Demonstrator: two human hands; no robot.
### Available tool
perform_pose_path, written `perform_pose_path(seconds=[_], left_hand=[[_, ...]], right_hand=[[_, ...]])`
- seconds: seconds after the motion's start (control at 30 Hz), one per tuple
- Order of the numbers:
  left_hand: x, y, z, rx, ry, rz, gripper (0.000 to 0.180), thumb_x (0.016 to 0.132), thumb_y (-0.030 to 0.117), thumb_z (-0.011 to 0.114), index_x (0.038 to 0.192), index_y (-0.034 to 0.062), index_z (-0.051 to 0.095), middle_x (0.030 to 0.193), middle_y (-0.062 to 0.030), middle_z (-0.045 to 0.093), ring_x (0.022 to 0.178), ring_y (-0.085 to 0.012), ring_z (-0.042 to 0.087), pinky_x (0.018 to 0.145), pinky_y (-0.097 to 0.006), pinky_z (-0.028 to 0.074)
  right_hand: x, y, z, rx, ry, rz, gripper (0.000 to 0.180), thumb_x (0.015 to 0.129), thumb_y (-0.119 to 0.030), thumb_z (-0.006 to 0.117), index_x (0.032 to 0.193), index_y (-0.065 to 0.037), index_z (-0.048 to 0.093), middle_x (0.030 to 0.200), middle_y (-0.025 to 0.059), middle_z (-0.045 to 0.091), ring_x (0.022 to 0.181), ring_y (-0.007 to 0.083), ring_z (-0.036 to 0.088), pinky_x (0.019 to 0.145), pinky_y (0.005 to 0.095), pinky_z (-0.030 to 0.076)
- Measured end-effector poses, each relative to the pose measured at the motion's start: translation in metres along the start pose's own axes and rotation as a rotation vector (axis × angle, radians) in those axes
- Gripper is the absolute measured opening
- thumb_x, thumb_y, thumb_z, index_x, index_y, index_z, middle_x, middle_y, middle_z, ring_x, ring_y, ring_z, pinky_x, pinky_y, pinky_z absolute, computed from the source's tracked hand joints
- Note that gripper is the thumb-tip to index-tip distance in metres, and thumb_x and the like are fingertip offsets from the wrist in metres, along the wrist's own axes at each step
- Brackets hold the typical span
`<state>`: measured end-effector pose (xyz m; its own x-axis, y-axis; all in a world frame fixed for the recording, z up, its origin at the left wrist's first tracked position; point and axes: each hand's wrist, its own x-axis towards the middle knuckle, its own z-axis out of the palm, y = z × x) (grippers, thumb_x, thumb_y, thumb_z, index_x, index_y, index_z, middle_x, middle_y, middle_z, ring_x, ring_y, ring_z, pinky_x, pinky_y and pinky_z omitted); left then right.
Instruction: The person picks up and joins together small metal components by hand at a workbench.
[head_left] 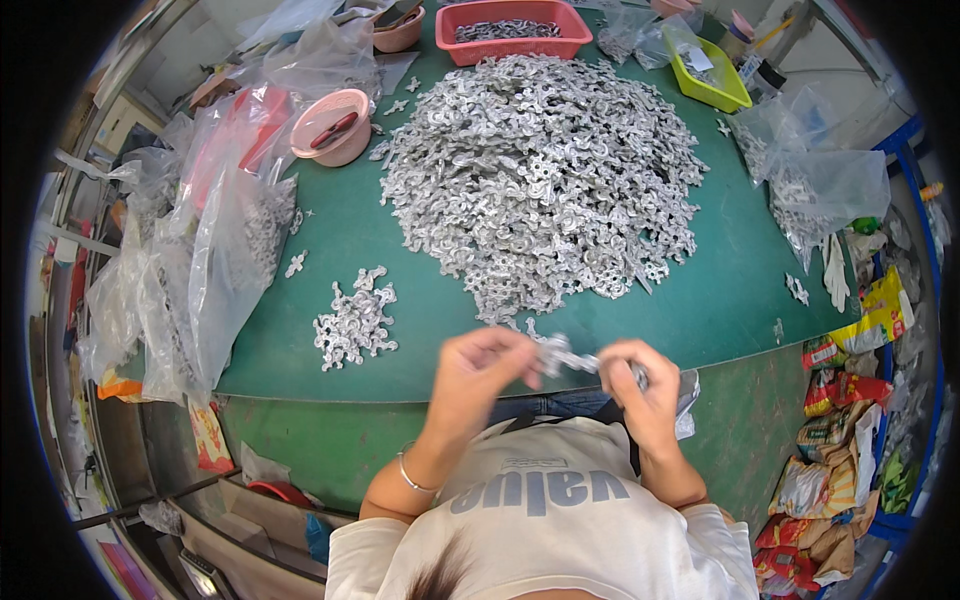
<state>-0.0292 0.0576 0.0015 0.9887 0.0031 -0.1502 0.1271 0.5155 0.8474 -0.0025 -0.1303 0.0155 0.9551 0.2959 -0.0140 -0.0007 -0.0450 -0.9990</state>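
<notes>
Small silvery metal castings (565,355), several cross-shaped, stretch between my two hands above the table's near edge. My left hand (478,372) is closed in a pinch at their left end, slightly smeared by motion. At the other end, my right hand (645,392) has its fingers wrapped round a metal piece, with part of it showing between thumb and fingers. Just beyond my hands rises a large heap of the same castings (545,180). A smaller pile (355,318) lies to the left on the green table (440,350).
A pink basket (330,128) with red-handled pliers stands at the left, near clear plastic bags (215,270). Behind the heap are a pink tray (515,50) of castings and a yellow-green basket (710,85). Bagged castings (800,200) and a white glove (834,272) lie right.
</notes>
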Motion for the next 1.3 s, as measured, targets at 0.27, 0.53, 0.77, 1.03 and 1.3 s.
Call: perform_pose_path(seconds=[0.27,0.53,0.77,1.03,1.3], left_hand=[[-0.005,0.018,-0.123,1.11,0.766,0.115,0.013,0.08,0.008,0.059,0.078,-0.0049,0.059,0.057,-0.0034,0.056,0.051,-0.006,0.046,0.048,-0.021,0.038],[-0.008,0.003,-0.097,1.145,0.808,0.433,0.014,0.076,0.001,0.06,0.09,-0.0003,0.058,0.068,-0.0043,0.051,0.057,-0.0093,0.046,0.05,-0.022,0.038],[0.01,-0.052,-0.022,1.056,0.107,0.422,0.031,0.07,0.0,0.065,0.101,0.002,0.057,0.089,-0.0087,0.056,0.075,-0.0191,0.055,0.061,-0.026,0.046],[0.02,-0.082,-0.018,0.958,0.181,0.59,0.024,0.071,-0.006,0.061,0.094,0.0009,0.06,0.086,-0.0107,0.06,0.076,-0.0221,0.06,0.067,-0.027,0.047],[0.005,-0.039,-0.013,0.098,0.11,-0.045,0.016,0.078,-0.002,0.059,0.093,-0.0083,0.057,0.086,-0.0126,0.061,0.074,-0.0164,0.06,0.069,-0.025,0.049]], right_hand=[[0.024,0.075,0.018,-0.851,-0.133,-0.13,0.027,0.071,-0.019,0.067,0.093,-0.007,0.059,0.081,0.0075,0.057,0.066,0.0312,0.056,0.053,0.0375,0.042],[0.029,0.088,0.024,-0.807,0.004,-0.199,0.011,0.074,-0.015,0.064,0.078,-0.007,0.058,0.076,0.006,0.057,0.058,0.0293,0.056,0.05,0.0384,0.04],[0.035,0.096,0.021,-0.477,0.043,-0.044,0.01,0.076,-0.007,0.06,0.079,0.002,0.058,0.076,0.0148,0.061,0.068,0.0293,0.06,0.062,0.032,0.045],[0.034,0.09,0.014,-0.239,0.067,-0.01,0.013,0.077,-0.006,0.06,0.087,0.002,0.06,0.074,0.0084,0.061,0.068,0.0167,0.057,0.066,0.0273,0.044],[0.022,0.04,0.005,-0.09,-0.079,0.054,0.011,0.079,-0.006,0.06,0.087,0.002,0.06,0.073,0.0014,0.057,0.07,0.0071,0.049,0.065,0.0209,0.04]])
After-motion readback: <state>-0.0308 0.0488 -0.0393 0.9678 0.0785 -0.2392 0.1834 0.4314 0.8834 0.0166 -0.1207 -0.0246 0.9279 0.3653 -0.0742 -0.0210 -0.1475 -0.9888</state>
